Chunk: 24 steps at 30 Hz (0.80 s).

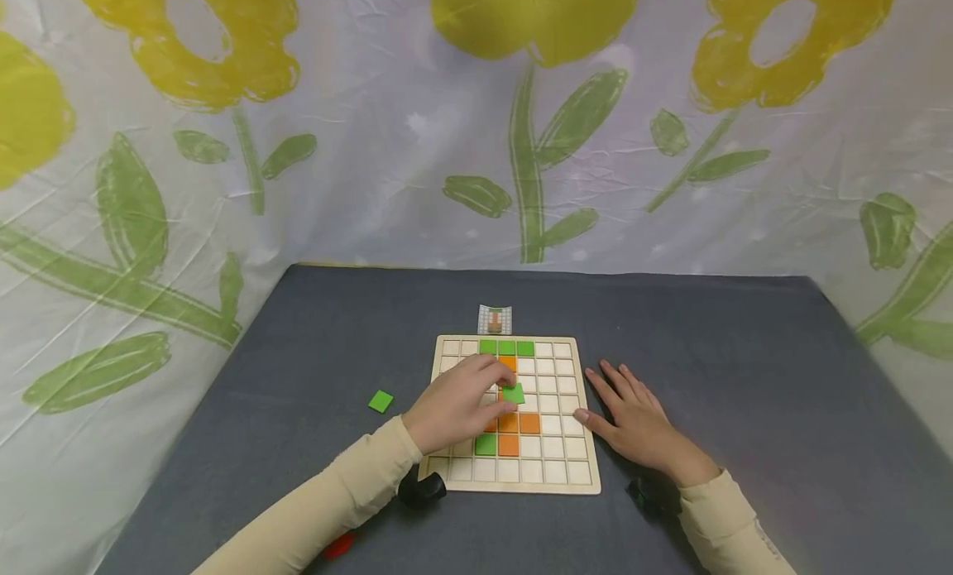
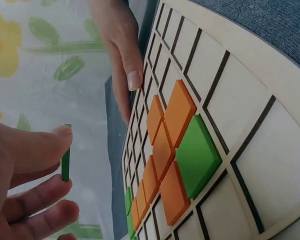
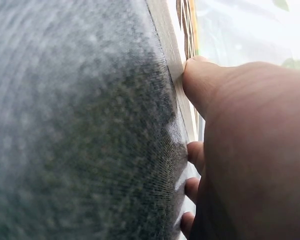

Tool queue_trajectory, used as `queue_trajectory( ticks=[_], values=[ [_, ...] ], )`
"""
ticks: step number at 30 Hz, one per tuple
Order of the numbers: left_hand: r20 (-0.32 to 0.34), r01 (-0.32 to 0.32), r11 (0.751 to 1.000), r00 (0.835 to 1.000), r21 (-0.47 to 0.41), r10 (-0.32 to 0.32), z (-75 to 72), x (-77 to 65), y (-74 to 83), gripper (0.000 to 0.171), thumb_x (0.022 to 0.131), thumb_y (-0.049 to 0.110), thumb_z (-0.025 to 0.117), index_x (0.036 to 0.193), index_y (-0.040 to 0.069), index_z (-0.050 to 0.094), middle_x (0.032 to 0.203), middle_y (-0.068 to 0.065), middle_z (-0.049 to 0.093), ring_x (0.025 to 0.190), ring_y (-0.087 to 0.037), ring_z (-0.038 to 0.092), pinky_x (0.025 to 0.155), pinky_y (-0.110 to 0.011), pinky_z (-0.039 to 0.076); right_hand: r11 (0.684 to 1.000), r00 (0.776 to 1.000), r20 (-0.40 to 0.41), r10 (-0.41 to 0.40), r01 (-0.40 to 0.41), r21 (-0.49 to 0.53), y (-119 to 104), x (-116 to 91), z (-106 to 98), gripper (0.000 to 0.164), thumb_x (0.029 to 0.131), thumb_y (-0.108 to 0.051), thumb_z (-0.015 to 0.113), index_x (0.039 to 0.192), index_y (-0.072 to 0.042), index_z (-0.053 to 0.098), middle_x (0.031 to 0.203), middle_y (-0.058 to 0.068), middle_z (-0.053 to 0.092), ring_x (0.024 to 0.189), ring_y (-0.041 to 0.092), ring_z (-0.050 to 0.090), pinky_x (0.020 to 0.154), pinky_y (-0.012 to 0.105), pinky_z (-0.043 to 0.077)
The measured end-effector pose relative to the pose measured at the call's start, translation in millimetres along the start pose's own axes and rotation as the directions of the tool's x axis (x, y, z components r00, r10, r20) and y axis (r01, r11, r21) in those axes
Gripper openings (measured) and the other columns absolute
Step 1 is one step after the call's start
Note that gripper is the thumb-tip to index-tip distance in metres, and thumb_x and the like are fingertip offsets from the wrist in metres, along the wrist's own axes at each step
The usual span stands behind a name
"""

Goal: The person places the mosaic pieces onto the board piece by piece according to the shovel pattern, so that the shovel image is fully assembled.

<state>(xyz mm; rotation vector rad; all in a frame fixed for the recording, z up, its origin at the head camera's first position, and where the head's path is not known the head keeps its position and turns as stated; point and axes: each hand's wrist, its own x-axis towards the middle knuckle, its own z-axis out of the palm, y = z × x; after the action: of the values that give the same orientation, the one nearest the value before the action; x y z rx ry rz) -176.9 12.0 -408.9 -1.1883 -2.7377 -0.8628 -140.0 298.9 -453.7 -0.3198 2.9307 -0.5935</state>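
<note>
A wooden grid board (image 1: pixel 586 481) lies on the dark table, with green and orange square tiles set in some of its cells. Above its middle, my left hand (image 1: pixel 462 401) pinches a green square tile (image 1: pixel 514 394) between thumb and fingertips; the left wrist view shows this tile (image 2: pixel 66 155) edge-on, apart from the board. Orange tiles (image 2: pixel 163 149) form a column and side cells, with a green tile (image 2: pixel 197 157) beside them. My right hand (image 1: pixel 640 422) lies spread at the board's right side, its thumb (image 3: pixel 200 80) touching the edge.
A small printed pattern card (image 1: pixel 495 319) lies just beyond the board's far edge. One loose green tile (image 1: pixel 380 401) rests on the table left of the board. A red piece (image 1: pixel 339 545) shows partly below the left sleeve. Flowered fabric (image 1: pixel 372 161) hangs behind the table.
</note>
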Motion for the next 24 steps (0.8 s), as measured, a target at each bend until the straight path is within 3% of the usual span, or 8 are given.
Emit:
queue_trajectory(
  ticks=[8,17,24],
  values=[
    [0.028,-0.074,0.997,0.997,0.010,0.074,10.5,-1.5,4.2,0.015,0.088,0.029,0.070,0.096,0.017,0.065,0.095,0.002,0.059,0.081,-0.008,0.048,0.072,-0.022,0.044,1.000,1.000,-0.012,-0.005,0.005,-0.015,-4,0,-3,0.074,0.095,-0.056,0.048,0.151,-0.012,0.029,0.157,0.019,0.019,0.144,0.044,0.011,0.110,0.064,0.014],
    [0.076,-0.214,0.969,0.976,0.119,0.206,28.9,-8.4,10.6,0.013,0.087,0.030,0.071,0.091,0.019,0.065,0.091,0.008,0.058,0.083,-0.007,0.050,0.076,-0.021,0.044,1.000,1.000,-0.013,0.005,-0.005,-0.024,-4,-1,-4,0.073,0.095,-0.055,0.048,0.151,-0.012,0.030,0.157,0.019,0.020,0.144,0.044,0.012,0.110,0.064,0.015],
    [0.107,-0.260,0.955,0.963,0.147,0.245,38.2,-12.6,10.6,0.013,0.088,0.032,0.071,0.089,0.020,0.066,0.087,0.008,0.059,0.079,-0.007,0.049,0.073,-0.020,0.043,1.000,1.000,-0.016,0.004,-0.005,-0.023,-4,0,-4,0.073,0.095,-0.056,0.047,0.151,-0.012,0.030,0.157,0.019,0.020,0.144,0.044,0.012,0.110,0.064,0.014]
  ],
)
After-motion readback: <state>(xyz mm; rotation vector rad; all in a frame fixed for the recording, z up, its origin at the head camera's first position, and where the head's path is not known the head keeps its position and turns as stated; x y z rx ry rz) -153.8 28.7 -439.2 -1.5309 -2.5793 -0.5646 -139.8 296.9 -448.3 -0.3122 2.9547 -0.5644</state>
